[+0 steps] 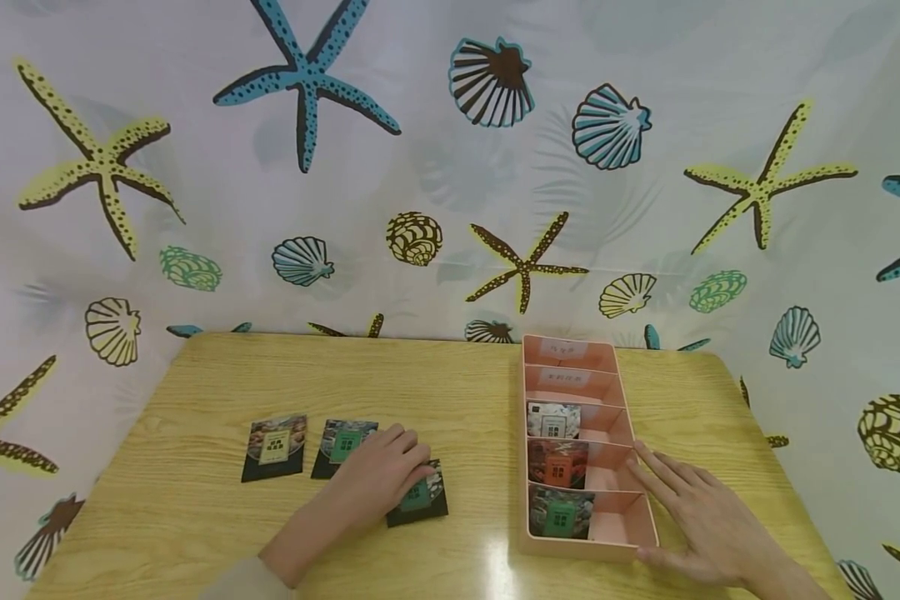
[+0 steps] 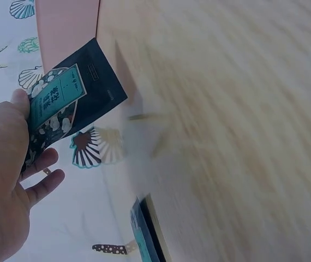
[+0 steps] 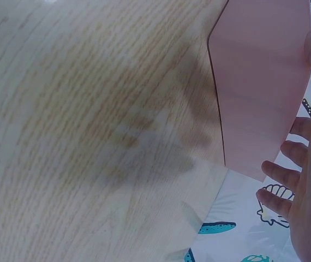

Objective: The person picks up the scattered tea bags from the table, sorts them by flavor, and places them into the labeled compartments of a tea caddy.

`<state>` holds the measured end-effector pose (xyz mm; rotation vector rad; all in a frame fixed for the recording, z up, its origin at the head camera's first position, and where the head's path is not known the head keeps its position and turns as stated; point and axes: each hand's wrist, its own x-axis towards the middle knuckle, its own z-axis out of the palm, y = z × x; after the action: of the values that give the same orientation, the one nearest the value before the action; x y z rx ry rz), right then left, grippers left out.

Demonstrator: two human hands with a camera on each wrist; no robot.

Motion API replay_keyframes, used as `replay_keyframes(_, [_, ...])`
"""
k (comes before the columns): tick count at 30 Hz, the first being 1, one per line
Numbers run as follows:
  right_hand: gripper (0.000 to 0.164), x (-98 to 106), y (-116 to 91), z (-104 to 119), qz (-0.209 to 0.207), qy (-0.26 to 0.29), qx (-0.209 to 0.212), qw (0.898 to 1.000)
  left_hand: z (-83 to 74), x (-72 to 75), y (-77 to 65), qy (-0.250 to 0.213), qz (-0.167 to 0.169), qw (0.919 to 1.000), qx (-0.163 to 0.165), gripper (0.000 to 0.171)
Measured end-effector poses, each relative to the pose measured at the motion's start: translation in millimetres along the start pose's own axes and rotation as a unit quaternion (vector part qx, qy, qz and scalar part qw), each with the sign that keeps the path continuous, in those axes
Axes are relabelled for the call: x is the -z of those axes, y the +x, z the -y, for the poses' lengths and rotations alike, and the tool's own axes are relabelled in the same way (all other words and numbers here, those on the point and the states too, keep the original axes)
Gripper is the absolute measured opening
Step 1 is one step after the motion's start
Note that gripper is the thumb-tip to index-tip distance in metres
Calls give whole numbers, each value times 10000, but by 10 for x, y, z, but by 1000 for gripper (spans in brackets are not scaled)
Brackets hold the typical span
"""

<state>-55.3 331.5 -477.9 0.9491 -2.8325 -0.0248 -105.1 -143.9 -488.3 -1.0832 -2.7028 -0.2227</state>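
Observation:
My left hand (image 1: 385, 473) pinches a dark sachet with a green label (image 2: 68, 98) between thumb and fingers; the sachet tilts over the table in the left wrist view. Just left of that hand lies another green-labelled sachet (image 1: 339, 447), partly covered by it. Farther left is a sachet with a cream label (image 1: 276, 447). My right hand (image 1: 708, 525) rests along the right side of a pink divided box (image 1: 581, 548), fingers spread and fairly straight. In the box's three nearest compartments stand a green-labelled sachet (image 1: 560, 514), a red-labelled sachet (image 1: 558, 465) and a white sachet (image 1: 553, 419).
The two far compartments of the box bear paper labels (image 1: 565, 379) on their walls. Everything stands on a wood-grain table (image 1: 450, 383). Behind it hangs a white cloth (image 1: 435, 167) printed with starfish and shells.

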Motion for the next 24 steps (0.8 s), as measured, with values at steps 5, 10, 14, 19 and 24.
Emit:
replay_keyframes(5, [105,2,5,-6,-50,-37,69,10000,-19,-12,158,-66,-55,9999,75,22])
replay_keyframes(10, [106,4,5,-11,-47,-54,75,9999,-22,-36,300,-80,-172,9998,61,20])
replay_keyframes(14, [106,-7,-3,-15,-67,-78,80,9999,-26,-43,435,36,-330,9994,-39,21])
replay_keyframes(19, [106,-2,-6,-16,-54,-74,84,9999,-39,-37,624,33,-363,9993,-50,21])
replay_keyframes(24, [105,5,-7,-9,-82,-67,105,9999,-48,-34,794,118,-329,9993,-90,22])
